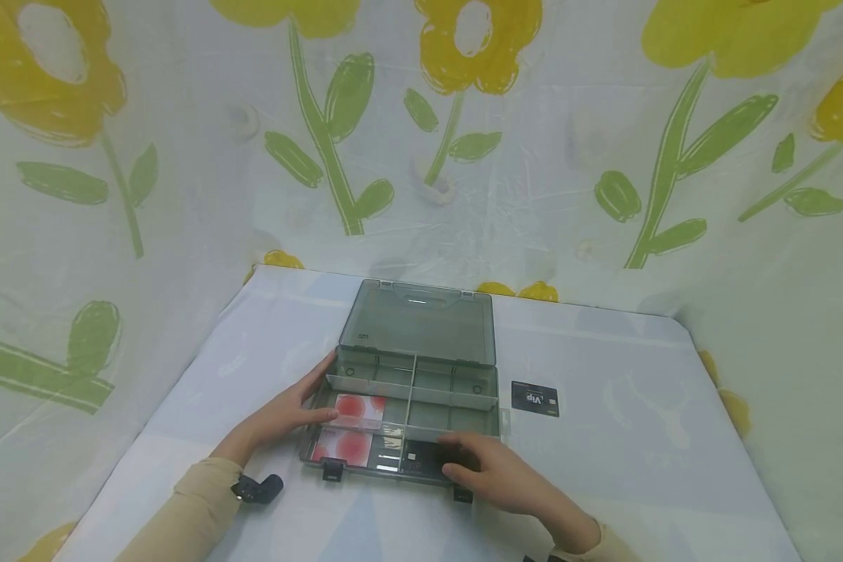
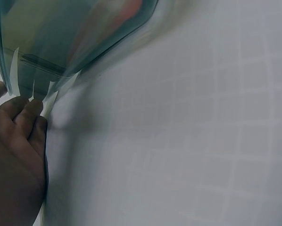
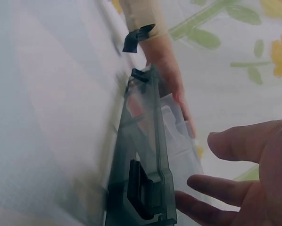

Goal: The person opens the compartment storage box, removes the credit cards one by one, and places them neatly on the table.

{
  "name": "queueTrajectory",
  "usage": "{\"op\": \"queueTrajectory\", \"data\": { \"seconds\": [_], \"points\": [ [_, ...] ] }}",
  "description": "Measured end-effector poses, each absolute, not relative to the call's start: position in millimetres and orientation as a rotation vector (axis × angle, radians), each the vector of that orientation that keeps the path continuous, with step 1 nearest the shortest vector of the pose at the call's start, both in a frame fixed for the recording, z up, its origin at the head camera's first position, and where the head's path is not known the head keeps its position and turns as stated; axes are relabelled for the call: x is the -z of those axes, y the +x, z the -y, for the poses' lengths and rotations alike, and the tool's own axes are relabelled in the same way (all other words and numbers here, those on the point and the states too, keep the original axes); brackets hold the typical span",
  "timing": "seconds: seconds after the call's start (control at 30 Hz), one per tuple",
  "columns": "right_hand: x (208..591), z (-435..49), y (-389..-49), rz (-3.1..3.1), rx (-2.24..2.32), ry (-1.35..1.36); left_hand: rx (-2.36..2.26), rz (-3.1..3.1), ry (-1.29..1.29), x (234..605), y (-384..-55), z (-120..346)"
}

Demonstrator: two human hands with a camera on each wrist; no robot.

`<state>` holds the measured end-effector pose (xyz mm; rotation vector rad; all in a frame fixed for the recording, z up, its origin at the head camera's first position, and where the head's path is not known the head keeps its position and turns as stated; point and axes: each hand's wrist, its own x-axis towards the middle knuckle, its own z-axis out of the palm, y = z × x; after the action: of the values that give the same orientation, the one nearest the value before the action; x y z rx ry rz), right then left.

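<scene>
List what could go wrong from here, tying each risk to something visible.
The right hand is at the black card in the box's front right, so it might drag that card askew. The thumb of the left hand appears to reach the edge of the middle-row red-and-white card and could nudge it. The Vip card lies flat on the table, so lifting it may prove fiddly.

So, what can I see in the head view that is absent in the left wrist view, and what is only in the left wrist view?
Only the head view shows the right hand, the loose black card lying right of the box, and the flowered cloth. Only the left wrist view shows faint grid lines on the table. Both share the left hand at the box's side, part of the box, and the pale table.
</scene>
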<state>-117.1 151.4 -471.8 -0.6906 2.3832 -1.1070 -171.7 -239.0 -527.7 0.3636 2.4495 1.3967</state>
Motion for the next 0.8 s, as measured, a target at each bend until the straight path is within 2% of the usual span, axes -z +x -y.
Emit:
{"op": "queueTrajectory", "data": {
  "seconds": [0.8],
  "points": [
    [467.3, -155.1, -114.5, -2.310, 1.438, -0.609, -1.394, -2.454, 0.369, 528.8, -172.6, 238.8]
  ]
}}
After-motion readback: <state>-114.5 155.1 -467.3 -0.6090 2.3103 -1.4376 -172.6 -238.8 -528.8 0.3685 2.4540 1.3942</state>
